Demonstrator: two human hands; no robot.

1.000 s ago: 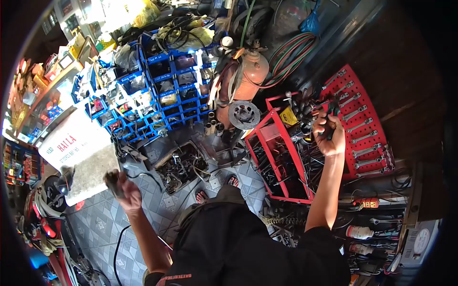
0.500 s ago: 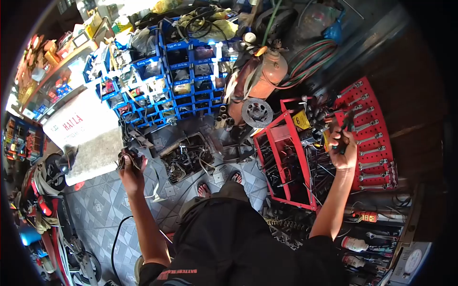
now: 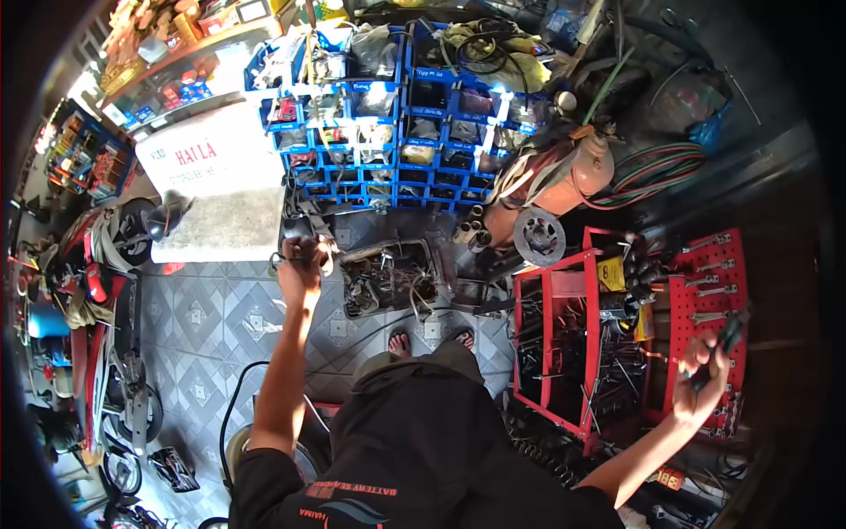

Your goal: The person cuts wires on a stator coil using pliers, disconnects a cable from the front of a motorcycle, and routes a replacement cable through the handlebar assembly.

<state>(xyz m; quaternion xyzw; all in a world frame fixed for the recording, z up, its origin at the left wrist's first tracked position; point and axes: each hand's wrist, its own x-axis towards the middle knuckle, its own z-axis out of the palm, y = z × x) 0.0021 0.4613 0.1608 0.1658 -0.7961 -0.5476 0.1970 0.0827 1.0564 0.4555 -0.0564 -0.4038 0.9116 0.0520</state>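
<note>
My left hand (image 3: 300,278) is closed around a small dark metal part (image 3: 302,249), held out over the tiled floor in front of the white board. Its exact kind does not show. Away to the right, my right hand (image 3: 701,388) has its fingers wrapped round a dark-handled hand tool (image 3: 730,331), whose upper end sticks out past the fingers. Whether this is a pair of pliers or a screwdriver I cannot make out. Behind that hand is the red pegboard (image 3: 683,304) of wrenches, and to its left stands the red tool rack (image 3: 592,353).
A tray of greasy parts (image 3: 392,278) lies on the floor ahead of my feet. Blue parts bins (image 3: 429,112) rise behind it. An orange cylinder (image 3: 592,167) and a brake disc (image 3: 539,236) stand right of them. A black hose (image 3: 231,406) curves at left.
My view has shifted, so the surroundings sit differently in the frame. The right hand has moved from beside the rack's tools toward me and outward, with the tool in it. The left hand keeps the part.
</note>
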